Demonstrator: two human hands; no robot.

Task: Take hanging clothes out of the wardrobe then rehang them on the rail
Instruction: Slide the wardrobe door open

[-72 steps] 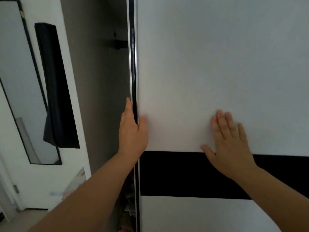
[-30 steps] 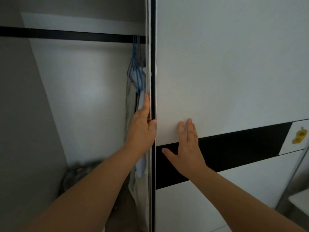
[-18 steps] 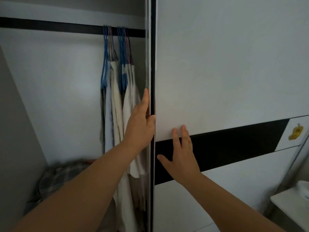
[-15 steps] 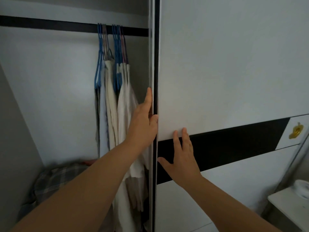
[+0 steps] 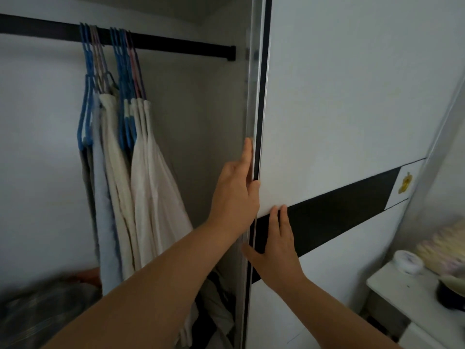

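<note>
Hanging straight down from the horizontal black rail (image 5: 176,47), pale clothes (image 5: 141,177) sit left in the wardrobe. Left hand (image 5: 235,195) grips the sliding door (image 5: 352,109) edge; right hand (image 5: 275,250) presses flat, fingers straight.

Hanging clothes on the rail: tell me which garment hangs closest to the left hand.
The rightmost white garment, flaring out at the end of the row; the cream and pale blue ones hang farther from the left hand.

light: dim | side table (image 5: 392,293): white, lower right | wall (image 5: 453,157): pale, right
</note>
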